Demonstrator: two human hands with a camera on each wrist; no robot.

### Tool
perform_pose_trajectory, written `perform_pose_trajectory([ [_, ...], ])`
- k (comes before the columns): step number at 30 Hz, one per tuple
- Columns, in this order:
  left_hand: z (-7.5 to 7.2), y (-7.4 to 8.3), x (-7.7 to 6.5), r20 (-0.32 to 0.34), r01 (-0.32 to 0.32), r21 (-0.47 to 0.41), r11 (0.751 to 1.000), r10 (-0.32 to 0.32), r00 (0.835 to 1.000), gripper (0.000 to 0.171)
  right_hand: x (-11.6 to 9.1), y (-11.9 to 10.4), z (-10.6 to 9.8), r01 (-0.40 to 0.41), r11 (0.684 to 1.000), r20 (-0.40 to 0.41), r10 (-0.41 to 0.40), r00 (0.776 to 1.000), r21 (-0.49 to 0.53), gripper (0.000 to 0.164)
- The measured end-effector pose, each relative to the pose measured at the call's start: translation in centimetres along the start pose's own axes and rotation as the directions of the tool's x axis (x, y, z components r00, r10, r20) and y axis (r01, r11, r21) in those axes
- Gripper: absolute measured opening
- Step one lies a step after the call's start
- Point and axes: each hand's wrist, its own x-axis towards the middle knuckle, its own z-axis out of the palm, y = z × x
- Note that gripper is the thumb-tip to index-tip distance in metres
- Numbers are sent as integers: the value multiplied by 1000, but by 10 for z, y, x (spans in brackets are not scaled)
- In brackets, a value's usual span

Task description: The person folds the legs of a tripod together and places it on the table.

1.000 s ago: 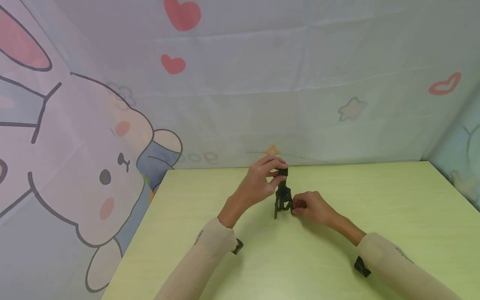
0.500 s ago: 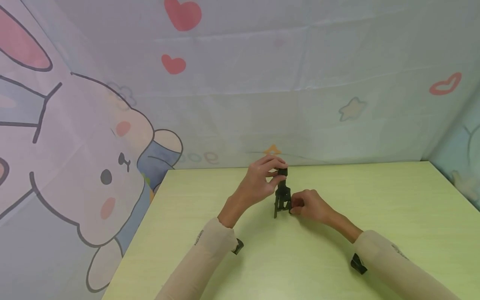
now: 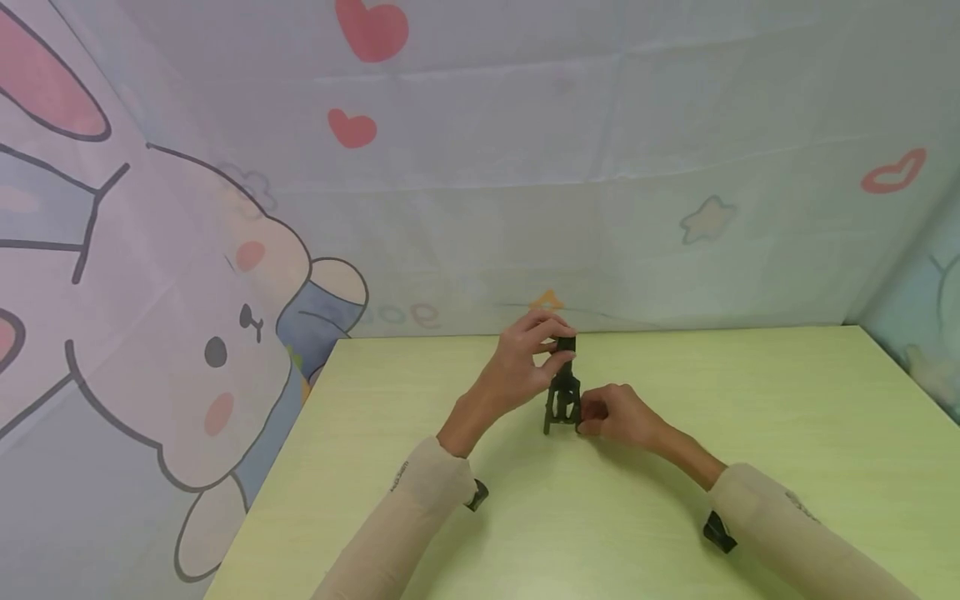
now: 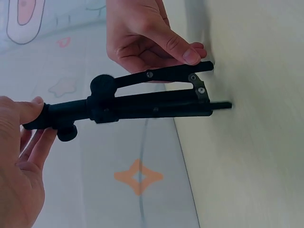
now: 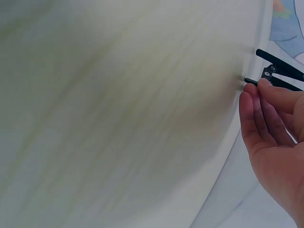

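One black mini tripod (image 4: 147,105) is upright, feet down at the pale green table (image 3: 570,533). Left hand (image 3: 519,358) pinches its top; right hand (image 3: 622,414) pinches one leg near the foot. Behind hangs a printed cloth (image 3: 480,225).

1. Left arm (image 3: 405,521): in from bottom edge, head view, angled up-right.
2. Left hand (image 3: 521,354): near frame centre, thumb and fingers pinching.
3. Right arm (image 3: 795,529): in from lower right, angled up-left.
4. Right hand (image 3: 626,415): lower, right of centre, fingers curled, thumb pinching.
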Motion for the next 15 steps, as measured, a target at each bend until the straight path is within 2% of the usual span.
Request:
perform_pose_trajectory([
  [6,6,0,0,-83,1,18,1000,0,997,20,-1,-4,4,-3,999,39,0,999,53,13],
  [15,8,3,0,-103,20,42,999,-16,995,18,-4,-5,0,11,996,41,-15,999,88,6],
])
